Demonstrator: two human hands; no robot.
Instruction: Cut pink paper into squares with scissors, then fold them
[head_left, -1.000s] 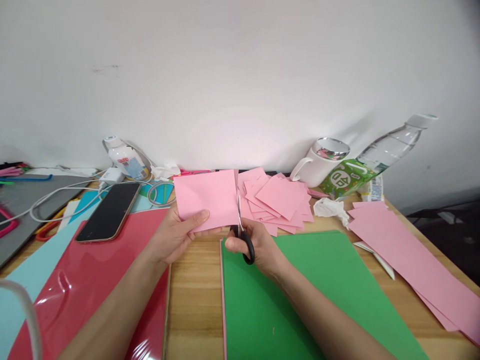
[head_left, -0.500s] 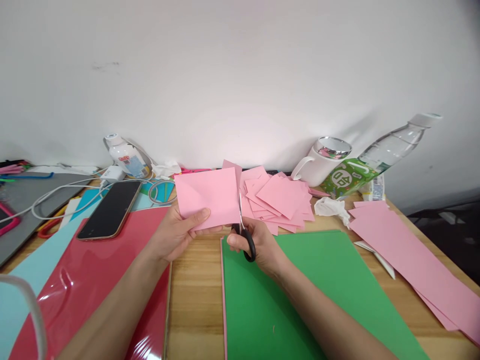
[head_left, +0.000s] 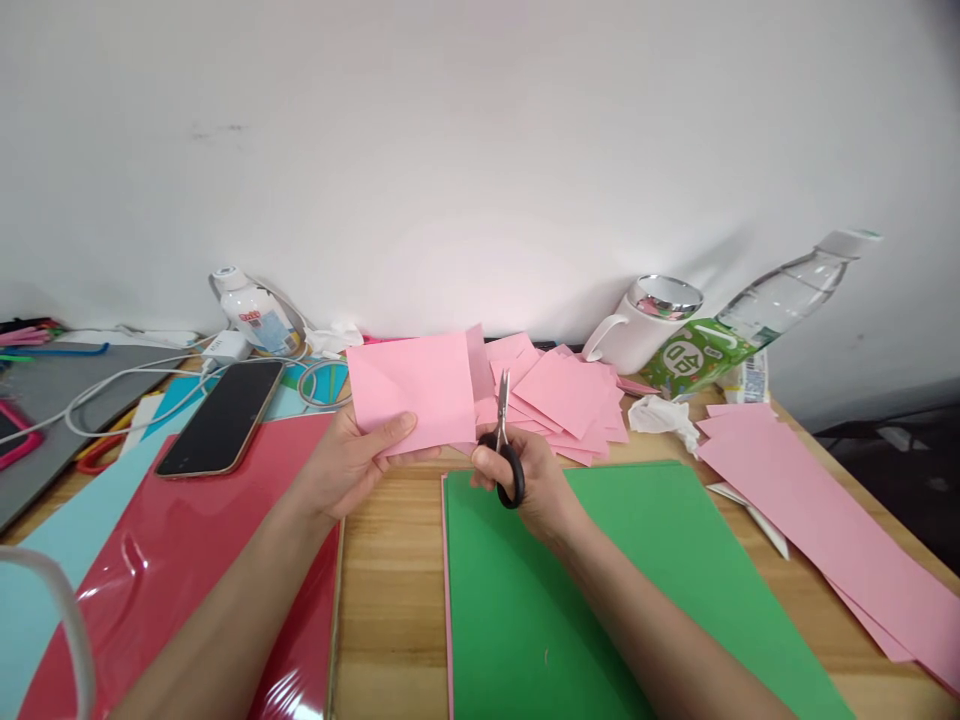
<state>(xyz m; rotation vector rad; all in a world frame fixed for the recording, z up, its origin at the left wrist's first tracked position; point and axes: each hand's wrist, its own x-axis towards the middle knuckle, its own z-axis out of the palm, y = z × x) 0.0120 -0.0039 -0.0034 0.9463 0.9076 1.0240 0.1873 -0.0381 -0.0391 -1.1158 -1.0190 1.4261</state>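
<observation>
My left hand [head_left: 352, 465] pinches a pink square of paper [head_left: 411, 390] by its lower edge and holds it upright above the wooden desk. A narrow pink strip [head_left: 475, 362] sticks up along its right side. My right hand [head_left: 525, 480] grips black-handled scissors [head_left: 507, 450], blades pointing up and nearly closed, just right of the held sheet. Behind the scissors lies a heap of cut pink squares [head_left: 562, 400].
A green sheet [head_left: 615, 580] lies under my right arm, a red glossy sheet [head_left: 172, 570] and a phone [head_left: 221, 415] at left. Long pink strips [head_left: 817, 520], a white mug [head_left: 645, 320], a water bottle [head_left: 780, 295] and crumpled tissue [head_left: 660, 412] sit at right. Cables and a laptop lie far left.
The scissors have come out of the sheet and shifted a little to the right. A narrow strip now stands apart at the sheet's right edge.
</observation>
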